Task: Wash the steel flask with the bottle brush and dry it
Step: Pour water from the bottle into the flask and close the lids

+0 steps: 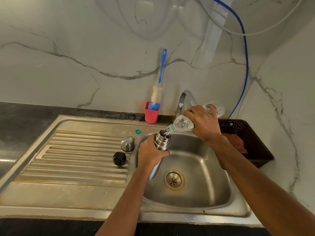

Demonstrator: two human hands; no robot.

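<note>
A dark stone counter (25, 120) runs along a marble-look wall, with a steel sink (68, 189) set into it. On the ribbed drainboard at the left of the basin stand a black stopper (119, 158) and, just behind it, a steel cup lid (127, 143); a small teal bottle cap (137, 131) lies near the back rim. Against the wall, a red cup (151, 116) holds the bottle brush (156, 94) upright, bristles down and blue handle leaning on the wall. Over the basin's left edge, the left hand (150, 154) wraps its fingers round the steel flask (162, 141), which is held upright with its mouth uncovered. To its right, the right hand (204, 123) grips a clear plastic bottle (183, 123) tilted neck-down (water streams from it into the flask's mouth). A faucet (185, 97) rises behind the bottle. At far right a dark basket (255, 143) holds a checked cloth (236, 142), and a blue hose (245, 65) hangs down the wall
</note>
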